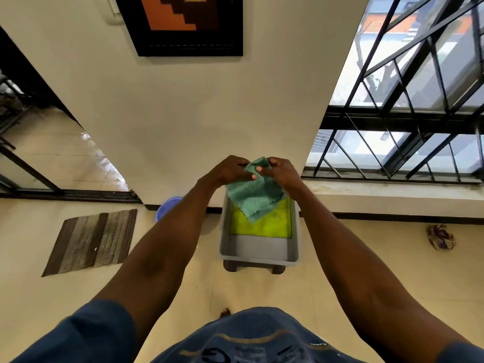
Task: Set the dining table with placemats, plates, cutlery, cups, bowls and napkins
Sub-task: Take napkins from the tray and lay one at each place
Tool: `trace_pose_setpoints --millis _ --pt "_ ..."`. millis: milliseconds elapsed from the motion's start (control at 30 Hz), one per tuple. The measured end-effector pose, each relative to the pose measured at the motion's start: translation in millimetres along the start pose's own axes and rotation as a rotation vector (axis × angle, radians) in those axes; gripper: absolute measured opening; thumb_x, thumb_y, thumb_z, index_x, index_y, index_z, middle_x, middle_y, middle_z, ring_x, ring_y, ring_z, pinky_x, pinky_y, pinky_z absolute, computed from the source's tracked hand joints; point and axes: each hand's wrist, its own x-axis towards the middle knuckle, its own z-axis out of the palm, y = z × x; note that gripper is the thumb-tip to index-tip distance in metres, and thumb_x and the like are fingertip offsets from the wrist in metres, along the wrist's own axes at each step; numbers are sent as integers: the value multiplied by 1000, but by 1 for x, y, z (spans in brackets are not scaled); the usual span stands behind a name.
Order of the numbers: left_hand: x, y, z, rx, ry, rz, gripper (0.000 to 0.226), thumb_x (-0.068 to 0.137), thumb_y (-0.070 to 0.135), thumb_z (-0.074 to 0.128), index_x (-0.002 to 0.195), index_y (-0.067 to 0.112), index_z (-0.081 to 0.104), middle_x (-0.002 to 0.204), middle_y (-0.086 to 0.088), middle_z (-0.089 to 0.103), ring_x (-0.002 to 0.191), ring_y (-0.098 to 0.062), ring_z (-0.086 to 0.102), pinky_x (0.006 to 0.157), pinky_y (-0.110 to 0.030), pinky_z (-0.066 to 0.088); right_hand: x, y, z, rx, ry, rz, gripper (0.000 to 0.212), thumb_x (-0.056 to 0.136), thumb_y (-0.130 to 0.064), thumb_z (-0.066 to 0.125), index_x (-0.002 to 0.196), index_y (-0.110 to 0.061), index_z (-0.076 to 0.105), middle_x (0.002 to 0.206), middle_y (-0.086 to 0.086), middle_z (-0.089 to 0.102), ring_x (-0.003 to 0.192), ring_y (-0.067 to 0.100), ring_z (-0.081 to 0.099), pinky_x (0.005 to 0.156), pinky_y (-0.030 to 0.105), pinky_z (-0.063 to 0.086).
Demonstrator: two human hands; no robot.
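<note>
A green cloth napkin (255, 196) hangs in the air above a grey plastic bin (259, 251). My left hand (230, 170) pinches its upper edge from the left. My right hand (281, 170) grips the same top edge from the right, so both hands hold it together. Inside the bin lies a folded yellow-green cloth (264, 225). The bin stands on a low dark stool (252, 268) against the wall.
A brown striped mat (91, 241) lies on the tiled floor to the left. A blue basin (167, 206) peeks out behind my left forearm. A crumpled cloth (441, 237) lies on the floor at right, below a barred window (408, 100).
</note>
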Motion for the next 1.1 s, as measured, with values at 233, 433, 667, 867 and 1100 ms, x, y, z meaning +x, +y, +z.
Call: trace_pose_setpoints --millis 233,433,667,867,1100 --pt "3 14 -8 -41 67 -10 20 81 15 78 86 4 62 77 -4 64 62 -9 60 54 -16 47 -7 23 -16 25 100 64 10 82 -10 75 81 -8 65 81 8 67 74 15 61 69 29 50" --pt "-5 12 -8 -222 63 1 24 80 3 75 93 11 57 86 -6 67 69 -13 64 58 -21 51 -17 47 -8 89 204 145 15 84 -8 71 78 -11 58 78 9 63 71 18 60 62 29 49" --pt "-7 2 -2 -189 65 24 20 79 6 76 95 16 71 81 4 68 75 -5 62 68 -20 49 -3 47 -2 -163 391 21 12 77 -23 59 79 -32 67 80 -6 69 70 11 67 61 32 58" --pt "-8 -12 6 -101 136 16 10 81 16 79 89 11 77 84 -2 74 79 -6 65 75 -18 48 5 47 -4 -418 333 13 17 86 -13 57 82 -8 73 77 5 67 70 18 58 59 28 41" --pt "-7 -26 11 -2 229 17 14 81 15 79 93 7 78 90 -7 75 76 -1 64 70 -10 44 -6 36 -10 532 200 580 19 98 1 39 90 -2 56 83 14 60 74 24 57 64 36 49"
